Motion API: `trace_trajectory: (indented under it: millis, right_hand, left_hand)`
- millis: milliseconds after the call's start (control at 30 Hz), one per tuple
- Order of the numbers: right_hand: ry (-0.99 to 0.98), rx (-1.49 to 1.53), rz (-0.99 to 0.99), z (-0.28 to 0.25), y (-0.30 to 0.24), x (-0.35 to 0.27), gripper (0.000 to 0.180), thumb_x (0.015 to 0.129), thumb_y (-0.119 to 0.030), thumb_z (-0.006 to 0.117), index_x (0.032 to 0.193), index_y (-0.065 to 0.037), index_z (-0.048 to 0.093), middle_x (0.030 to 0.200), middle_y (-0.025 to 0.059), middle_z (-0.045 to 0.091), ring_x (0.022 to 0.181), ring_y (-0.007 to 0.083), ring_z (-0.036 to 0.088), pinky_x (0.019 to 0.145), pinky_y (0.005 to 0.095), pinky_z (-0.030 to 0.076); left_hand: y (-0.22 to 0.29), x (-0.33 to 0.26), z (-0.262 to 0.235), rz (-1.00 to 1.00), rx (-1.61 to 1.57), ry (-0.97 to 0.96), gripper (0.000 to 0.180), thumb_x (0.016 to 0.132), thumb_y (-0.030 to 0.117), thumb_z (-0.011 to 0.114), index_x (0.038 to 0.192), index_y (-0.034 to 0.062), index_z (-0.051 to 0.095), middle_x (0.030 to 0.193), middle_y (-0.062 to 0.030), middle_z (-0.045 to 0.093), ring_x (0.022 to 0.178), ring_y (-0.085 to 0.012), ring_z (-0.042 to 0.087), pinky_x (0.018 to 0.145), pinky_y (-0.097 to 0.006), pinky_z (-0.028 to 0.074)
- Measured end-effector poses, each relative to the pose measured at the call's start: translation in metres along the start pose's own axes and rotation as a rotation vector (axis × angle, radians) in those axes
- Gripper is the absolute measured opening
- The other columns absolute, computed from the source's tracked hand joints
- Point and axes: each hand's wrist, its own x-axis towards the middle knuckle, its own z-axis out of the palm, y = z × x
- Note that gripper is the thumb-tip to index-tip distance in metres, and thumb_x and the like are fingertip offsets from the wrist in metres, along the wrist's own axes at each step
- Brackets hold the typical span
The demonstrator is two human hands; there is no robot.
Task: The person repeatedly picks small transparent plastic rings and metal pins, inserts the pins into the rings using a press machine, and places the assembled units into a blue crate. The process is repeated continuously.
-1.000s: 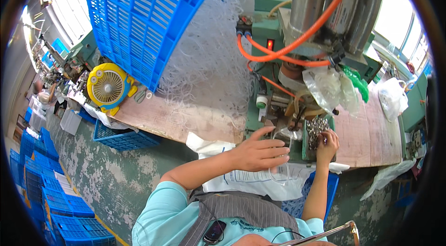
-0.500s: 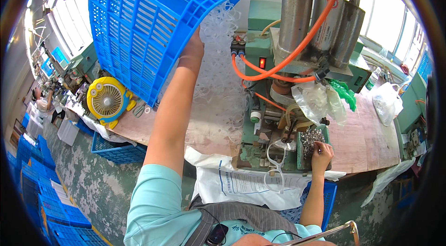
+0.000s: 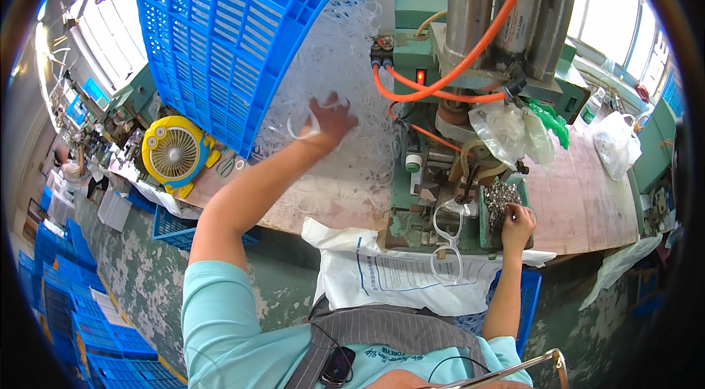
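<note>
My left hand (image 3: 332, 119) is stretched out into the heap of clear plastic frames (image 3: 345, 44) spilling from the tipped blue crate (image 3: 220, 36), fingers closed on 1 clear frame (image 3: 302, 126) lifted off the heap. The crate leans on its side, so the heap slides toward me and sits within reach. My right hand (image 3: 516, 221) rests at the small tray of metal parts (image 3: 501, 199) by the green press (image 3: 440, 95), fingertips pinched; I cannot tell whether they hold a piece. 1 finished frame (image 3: 446, 242) hangs off the front edge of the surface (image 3: 580, 205), over a white bag (image 3: 396, 271). Bare wood to the right of the press leaves open room; the yellow fan (image 3: 175, 155) crowds the left edge.
</note>
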Motion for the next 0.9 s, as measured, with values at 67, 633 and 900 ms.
trace_trajectory:
  millis: [67, 633, 900]
  right_hand:
    - [0.012, 0.012, -0.006, 0.000, -0.001, 0.000, 0.004, 0.079, -0.011, 0.070, 0.080, -0.007, 0.069, 0.080, 0.0076, 0.068, 0.085, 0.0273, 0.061, 0.083, 0.0396, 0.044]
    - [-0.015, 0.038, 0.128, 0.000, -0.003, 0.000, 0.006, 0.084, -0.015, 0.067, 0.087, -0.010, 0.068, 0.082, 0.0073, 0.067, 0.080, 0.0262, 0.060, 0.080, 0.0384, 0.044]
    - [-0.026, 0.018, 0.192, 0.002, 0.000, 0.001, 0.007, 0.083, -0.013, 0.067, 0.089, -0.010, 0.065, 0.079, 0.0071, 0.067, 0.079, 0.0263, 0.061, 0.079, 0.0395, 0.045]
  left_hand:
    - [0.019, -0.009, 0.013, 0.177, 0.025, 0.030, 0.031, 0.079, 0.022, 0.059, 0.110, 0.0220, 0.060, 0.132, -0.0136, 0.050, 0.127, -0.0358, 0.044, 0.091, -0.064, 0.038]
    - [0.029, -0.029, 0.046, 0.150, -1.363, -0.836, 0.031, 0.089, 0.015, 0.062, 0.120, 0.0127, 0.063, 0.114, -0.0197, 0.064, 0.101, -0.0375, 0.063, 0.087, -0.038, 0.050]
    - [0.087, -0.091, 0.004, 0.066, -0.779, -0.079, 0.020, 0.080, 0.012, 0.063, 0.099, 0.0185, 0.068, 0.102, -0.0071, 0.064, 0.079, -0.0294, 0.064, 0.066, -0.041, 0.051]
